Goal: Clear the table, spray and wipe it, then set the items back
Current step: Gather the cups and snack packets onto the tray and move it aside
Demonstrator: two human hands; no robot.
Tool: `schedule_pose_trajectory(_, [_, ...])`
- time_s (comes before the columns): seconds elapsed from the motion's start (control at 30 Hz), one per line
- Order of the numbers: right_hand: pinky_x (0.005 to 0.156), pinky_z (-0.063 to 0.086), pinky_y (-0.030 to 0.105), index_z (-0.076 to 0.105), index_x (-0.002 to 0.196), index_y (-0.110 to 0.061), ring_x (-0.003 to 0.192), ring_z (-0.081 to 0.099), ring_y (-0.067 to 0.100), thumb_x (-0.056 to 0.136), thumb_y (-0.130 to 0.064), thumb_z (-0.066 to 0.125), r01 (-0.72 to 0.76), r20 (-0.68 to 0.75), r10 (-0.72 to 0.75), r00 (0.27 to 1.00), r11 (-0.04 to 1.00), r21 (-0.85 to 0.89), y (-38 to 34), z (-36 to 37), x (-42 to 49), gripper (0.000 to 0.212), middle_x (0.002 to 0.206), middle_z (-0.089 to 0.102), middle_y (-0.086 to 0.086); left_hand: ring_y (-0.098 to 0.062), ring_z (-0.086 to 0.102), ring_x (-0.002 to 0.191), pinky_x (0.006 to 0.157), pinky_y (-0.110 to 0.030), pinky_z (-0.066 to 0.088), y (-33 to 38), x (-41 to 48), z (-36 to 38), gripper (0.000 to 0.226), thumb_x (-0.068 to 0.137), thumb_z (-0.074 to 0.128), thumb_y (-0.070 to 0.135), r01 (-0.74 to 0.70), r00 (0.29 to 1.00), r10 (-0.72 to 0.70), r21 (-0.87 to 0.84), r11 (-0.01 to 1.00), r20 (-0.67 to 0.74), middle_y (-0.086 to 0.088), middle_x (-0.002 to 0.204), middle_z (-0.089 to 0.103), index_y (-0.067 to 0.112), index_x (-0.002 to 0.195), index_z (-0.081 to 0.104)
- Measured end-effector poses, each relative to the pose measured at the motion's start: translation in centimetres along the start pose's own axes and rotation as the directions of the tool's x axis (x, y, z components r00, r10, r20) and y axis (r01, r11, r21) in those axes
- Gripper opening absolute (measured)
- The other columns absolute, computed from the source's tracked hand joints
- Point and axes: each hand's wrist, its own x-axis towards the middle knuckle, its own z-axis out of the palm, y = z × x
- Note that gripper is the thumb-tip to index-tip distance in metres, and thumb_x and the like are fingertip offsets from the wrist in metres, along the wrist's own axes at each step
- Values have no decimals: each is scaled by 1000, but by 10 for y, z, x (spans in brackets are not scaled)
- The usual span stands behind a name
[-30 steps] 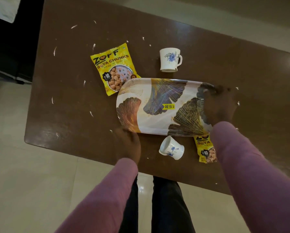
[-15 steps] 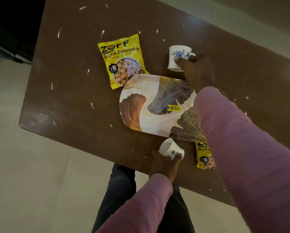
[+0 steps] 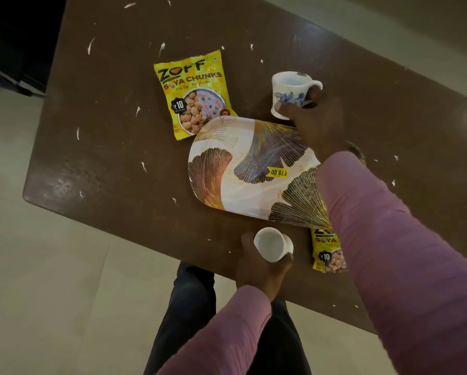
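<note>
A patterned tray (image 3: 235,171) with fan-leaf prints lies in the middle of the brown table (image 3: 105,131). My right hand (image 3: 316,123) reaches over the tray and grips a white cup with a blue flower (image 3: 289,90) beyond the tray's far edge. At the table's near edge my left hand (image 3: 259,269) holds a second white cup (image 3: 271,243), tipped so its mouth faces me. One yellow soya chunks packet (image 3: 194,93) lies at the tray's far left corner, partly under it. Another packet (image 3: 327,253) shows below the tray, partly hidden by my right sleeve.
White specks and smears are scattered over the tabletop, mostly on its left and far side. The table's near edge runs diagonally above my legs (image 3: 189,320). Pale tiled floor (image 3: 51,280) lies to the left, and a dark piece of furniture stands at the top left.
Both hands left the tray's ends. My right hand reached across to the far cup and closed round it. My left hand took hold of the near cup and tipped it.
</note>
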Motion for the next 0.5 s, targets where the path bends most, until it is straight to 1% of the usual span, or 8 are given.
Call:
schedule_pose_trajectory(0.03, [62, 45, 6, 65, 115, -16, 82, 60, 0, 71, -37, 80, 34, -35, -33, 999, 999, 28, 4, -1, -7, 51, 98, 66, -9, -8, 51, 101, 87, -28, 52, 1, -5, -3, 78, 68, 82, 48, -75, 996, 78, 69, 995, -38, 12, 114, 50, 31, 127, 33])
schedule_pose_trajectory(0.07, [65, 50, 11, 65, 112, -15, 81, 62, 1, 68, -37, 81, 63, -64, -60, 996, 997, 46, 9, -3, -13, 52, 97, 68, -7, -8, 53, 102, 86, -26, 50, 4, -10, -5, 77, 70, 79, 51, -131, 988, 141, 133, 982, -69, 12, 116, 52, 31, 129, 34])
schedule_pose_trajectory(0.13, [68, 52, 21, 66, 106, -16, 86, 63, 10, 64, -38, 83, 87, -84, -81, 993, 994, 61, 18, -4, -26, 51, 99, 69, 0, -10, 58, 106, 85, -25, 51, 15, -15, -12, 79, 72, 75, 57, -194, 966, 228, 241, 951, -123, 10, 122, 55, 29, 132, 33])
schedule_pose_trajectory(0.23, [66, 45, 19, 64, 97, -22, 87, 61, 14, 63, -36, 84, 82, -114, -75, 991, 995, 51, 33, -3, -50, 41, 100, 66, 2, -17, 63, 101, 80, -31, 53, 33, -9, -19, 80, 75, 74, 54, -228, 938, 291, 298, 927, -187, 6, 117, 58, 28, 135, 29])
schedule_pose_trajectory(0.3, [70, 47, 23, 67, 95, -18, 86, 60, 16, 63, -37, 84, 105, -136, -102, 985, 994, 12, 43, 0, -61, 41, 97, 65, 2, -22, 66, 96, 77, -32, 53, 44, 0, -23, 74, 78, 72, 52, -232, 929, 304, 309, 922, -209, 4, 112, 62, 29, 132, 27])
schedule_pose_trajectory(0.33, [71, 47, 21, 68, 96, -16, 85, 61, 17, 63, -38, 83, 114, -136, -113, 984, 994, 0, 48, 2, -63, 42, 96, 65, 2, -24, 67, 94, 75, -33, 53, 48, 5, -25, 71, 79, 70, 52, -240, 924, 318, 327, 914, -213, 2, 110, 63, 30, 130, 25])
schedule_pose_trajectory(0.43, [65, 37, 5, 71, 97, -13, 82, 62, 16, 65, -36, 83, 105, -122, -105, 987, 994, -13, 59, 6, -66, 41, 93, 68, 2, -28, 67, 91, 67, -29, 47, 53, 17, -25, 65, 81, 67, 53, -250, 909, 355, 397, 883, -217, -2, 107, 65, 29, 126, 26])
schedule_pose_trajectory(0.5, [65, 38, 5, 71, 97, -14, 80, 61, 15, 64, -37, 83, 99, -118, -97, 988, 995, 10, 66, 9, -65, 42, 92, 68, 2, -28, 68, 90, 65, -28, 41, 53, 24, -23, 64, 81, 66, 54, -266, 894, 386, 425, 865, -228, -2, 106, 67, 26, 126, 29])
